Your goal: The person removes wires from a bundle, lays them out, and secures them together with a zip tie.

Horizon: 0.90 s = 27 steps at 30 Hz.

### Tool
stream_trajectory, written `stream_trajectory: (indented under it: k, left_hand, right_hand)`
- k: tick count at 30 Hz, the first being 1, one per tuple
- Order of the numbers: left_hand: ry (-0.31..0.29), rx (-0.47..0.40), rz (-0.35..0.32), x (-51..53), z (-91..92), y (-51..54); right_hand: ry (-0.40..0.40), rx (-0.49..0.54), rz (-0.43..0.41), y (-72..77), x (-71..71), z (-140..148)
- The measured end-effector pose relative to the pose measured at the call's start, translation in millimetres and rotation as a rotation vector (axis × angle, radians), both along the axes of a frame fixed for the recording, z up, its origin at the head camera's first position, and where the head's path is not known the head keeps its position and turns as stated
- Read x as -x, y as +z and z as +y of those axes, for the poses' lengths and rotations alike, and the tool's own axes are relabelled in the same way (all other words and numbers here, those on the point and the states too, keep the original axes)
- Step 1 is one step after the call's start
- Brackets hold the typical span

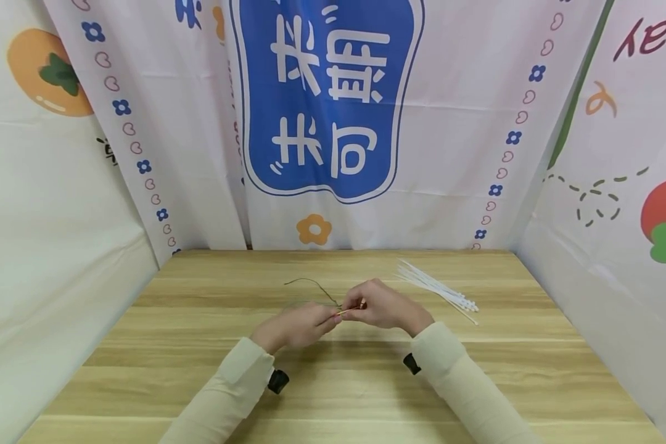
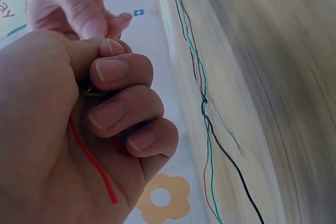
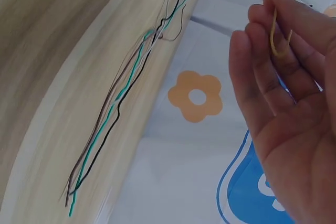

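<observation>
My left hand (image 1: 302, 324) and right hand (image 1: 385, 305) meet over the middle of the table. In the left wrist view, the left hand's fingers curl round a red wire (image 2: 94, 163), whose end hangs across the palm. A bit of yellow wire also shows under those fingers. My right hand (image 3: 291, 82) pinches a yellow wire (image 3: 273, 32) between thumb and index finger; its bent end loops over the other fingers. The fingertips hide where red and yellow come together. Beyond the hands lies a knotted bundle of black, green, brown and pale wires (image 3: 118, 98).
A loose pile of white cable ties (image 1: 435, 287) lies on the wooden table (image 1: 172, 345), to the right of the hands. Printed cloth (image 1: 449, 123) hangs behind the table and along both sides.
</observation>
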<state>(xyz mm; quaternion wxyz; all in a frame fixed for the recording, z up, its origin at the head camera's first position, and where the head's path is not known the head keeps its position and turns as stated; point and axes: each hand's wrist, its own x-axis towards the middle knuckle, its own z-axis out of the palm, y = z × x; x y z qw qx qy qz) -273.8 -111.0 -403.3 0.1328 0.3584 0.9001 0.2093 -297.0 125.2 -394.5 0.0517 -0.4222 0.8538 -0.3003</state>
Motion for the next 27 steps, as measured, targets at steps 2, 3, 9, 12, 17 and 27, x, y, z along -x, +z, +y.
stream_trajectory:
  k: [2,3,9,12,17,27]
  left_hand:
    - [-0.002,-0.008,0.002,-0.5,-0.3,0.1]
    - [-0.005,-0.015,-0.001,-0.4,-1.0,-0.1]
    - [0.0,-0.044,-0.038,0.7,-9.4,-2.5]
    - [-0.004,-0.072,-0.069,0.9,-13.4,-2.4]
    - [-0.016,-0.085,-0.075,1.1,-16.4,-0.4]
    - [-0.027,-0.06,-0.034,-2.9,-4.7,0.9]
  right_hand:
    - [0.012,0.006,-0.001,-0.1,-0.4,-1.6]
    - [0.016,0.006,-0.005,0.3,-0.5,-1.7]
    - [0.01,-0.032,0.009,3.9,0.6,3.9]
    - [-0.012,-0.044,0.023,6.3,0.7,8.6]
    - [-0.036,-0.035,0.001,8.5,0.7,14.3]
    - [0.018,0.015,-0.057,1.6,0.8,1.4]
